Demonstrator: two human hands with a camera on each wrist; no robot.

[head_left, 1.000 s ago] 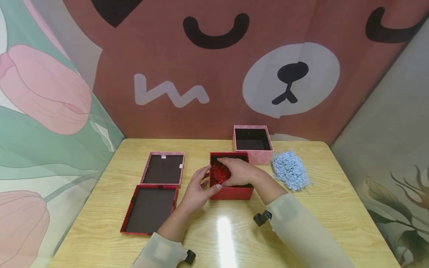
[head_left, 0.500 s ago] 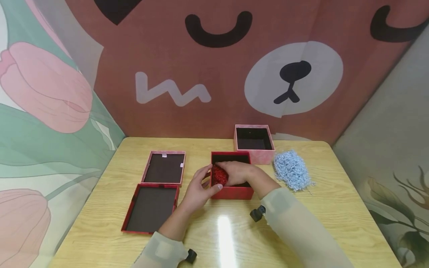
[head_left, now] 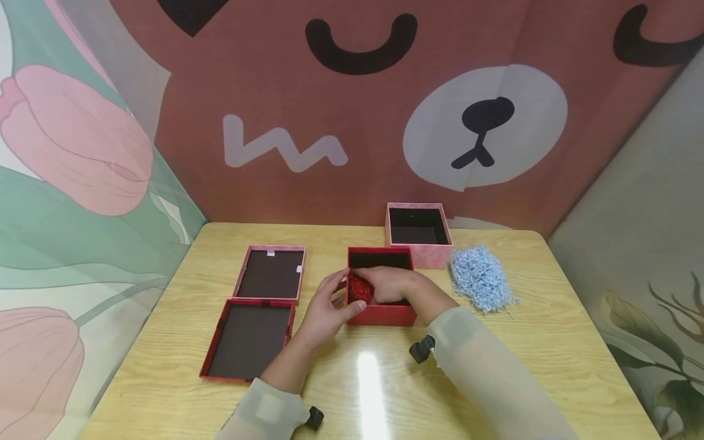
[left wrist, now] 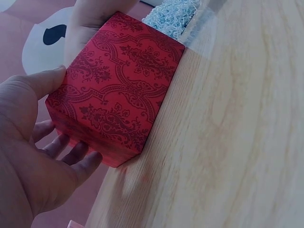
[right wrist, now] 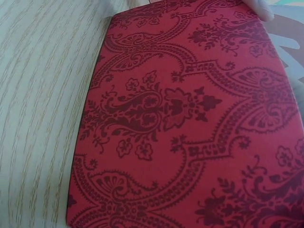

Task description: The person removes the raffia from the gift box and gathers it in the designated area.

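A red patterned box (head_left: 382, 315) with a dark inside stands uncovered at the middle of the table. Red shredded paper (head_left: 360, 289) lies at its left end. My right hand (head_left: 387, 284) reaches down into the box and grips this paper, its fingers along the far side; the thumb and fingertips are hidden. My left hand (head_left: 323, 311) holds the box's near left corner, thumb at the front edge and fingers against the left side. In the left wrist view the left fingertips (left wrist: 90, 161) touch the side wall. The right wrist view shows mostly the box's front (right wrist: 185, 118).
A pink box (head_left: 420, 255) with a dark inside stands behind the red one. Light-blue shredded paper (head_left: 481, 279) lies in a heap to its right. On the left are a pink lid (head_left: 271, 275) and a red lid (head_left: 250, 342), both inside up.
My right hand has sunk deeper into the red box, its fingers lower about the red shredded paper. The left hand and the box have barely moved. The head view tilts slightly.
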